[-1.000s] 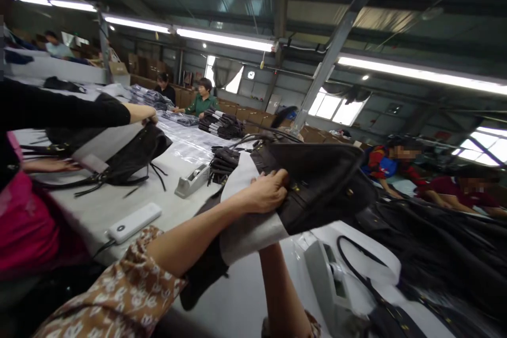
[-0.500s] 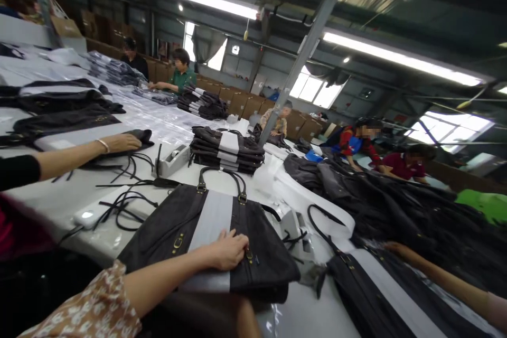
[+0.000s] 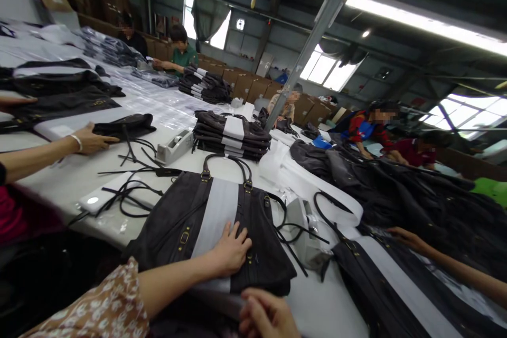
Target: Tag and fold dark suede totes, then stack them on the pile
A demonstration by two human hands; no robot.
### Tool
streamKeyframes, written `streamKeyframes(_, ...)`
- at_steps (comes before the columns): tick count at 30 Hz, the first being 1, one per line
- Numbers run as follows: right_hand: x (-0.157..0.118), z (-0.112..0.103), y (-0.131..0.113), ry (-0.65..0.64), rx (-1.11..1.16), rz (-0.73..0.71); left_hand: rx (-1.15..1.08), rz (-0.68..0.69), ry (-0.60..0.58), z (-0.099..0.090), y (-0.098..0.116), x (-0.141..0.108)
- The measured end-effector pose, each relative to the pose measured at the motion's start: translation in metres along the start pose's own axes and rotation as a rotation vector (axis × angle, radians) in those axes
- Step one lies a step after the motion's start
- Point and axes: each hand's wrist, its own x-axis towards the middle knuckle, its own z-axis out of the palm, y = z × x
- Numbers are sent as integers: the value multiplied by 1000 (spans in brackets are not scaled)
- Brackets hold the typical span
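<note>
A black handbag (image 3: 166, 232) with a pale wrapping band (image 3: 216, 214) around its middle lies in front of me, with other dark layers beneath it. My left hand (image 3: 231, 251) rests on the band and the front panel, fingers spread. Close to the bag's near edge, my right hand (image 3: 269, 312) has its fingers curled in; whatever they hold, if anything, is hidden. Two looped handles (image 3: 227, 157) point away from me. Thin black straps (image 3: 291, 245) trail off the bag's right side, beside a grey tape dispenser (image 3: 307, 232).
Beyond stands a stack of banded bags (image 3: 233, 134) near another tape dispenser (image 3: 174, 147). A co-worker's hand (image 3: 89, 140) is at the left; another co-worker's hand (image 3: 410, 237) reaches over a banded bag (image 3: 380, 285) at the right. Dark bags (image 3: 396, 190) heap behind it.
My left hand has spread its fingers on the bag. The right hand has risen into clearer view at the near edge. Straps now show at the bag's right side.
</note>
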Motion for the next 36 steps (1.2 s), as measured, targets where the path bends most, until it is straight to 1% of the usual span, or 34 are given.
streamKeyframes(2,14,-21,-24,274,-227,-246,1,-9,-8,-5,3,-1)
streamKeyframes(3,25,-29,-33,342,-396,-350,2,-12,2,-10,5,-3)
streamKeyframes(4,37,-34,-40,384,-554,-405,7,-14,25,-16,7,-6)
streamKeyframes(5,48,-38,-44,412,-702,-409,20,-10,60,-23,8,-11)
streamKeyframes(7,68,-42,-42,444,-939,-318,68,13,143,-39,6,-26)
streamKeyframes(9,80,-43,-31,476,-1086,-200,143,10,206,-53,-6,-46)
streamKeyframes(10,83,-44,-24,487,-1127,-161,185,-15,222,-58,-15,-58)
streamKeyframes(11,85,-46,-15,495,-1147,-137,224,-58,228,-60,-26,-70)
streamKeyframes(13,85,-50,3,512,-1124,-104,280,-181,207,-58,-52,-93)
streamKeyframes(15,82,-54,24,540,-1031,-74,279,-287,148,-47,-75,-112)
streamKeyframes(17,80,-54,43,572,-934,-44,236,-330,92,-33,-93,-125)
streamKeyframes(20,76,-50,63,612,-860,-20,186,-327,73,-16,-104,-133)
streamKeyframes(22,74,-50,64,609,-825,-26,170,-333,72,-11,-106,-134)
streamKeyframes(24,75,-55,58,598,-791,-2,152,-358,40,-12,-106,-132)
streamKeyframes(26,79,-65,48,614,-764,31,146,-395,3,-23,-103,-124)
streamKeyframes(27,83,-72,42,631,-751,26,153,-409,7,-32,-100,-116)
streamKeyframes(29,96,-87,31,665,-711,-31,134,-383,63,-57,-90,-91)
streamKeyframes(31,114,-103,23,675,-673,-89,-10,-296,118,-82,-72,-52)
streamKeyframes(32,125,-110,20,674,-661,-99,-149,-259,113,-92,-62,-28)
streamKeyframes(33,136,-116,18,670,-656,-100,-302,-256,85,-98,-51,-2)
streamKeyframes(34,148,-122,16,666,-659,-100,-432,-272,58,-101,-40,25)
streamKeyframes(36,169,-131,12,667,-680,-100,-595,-389,43,-94,-22,75)
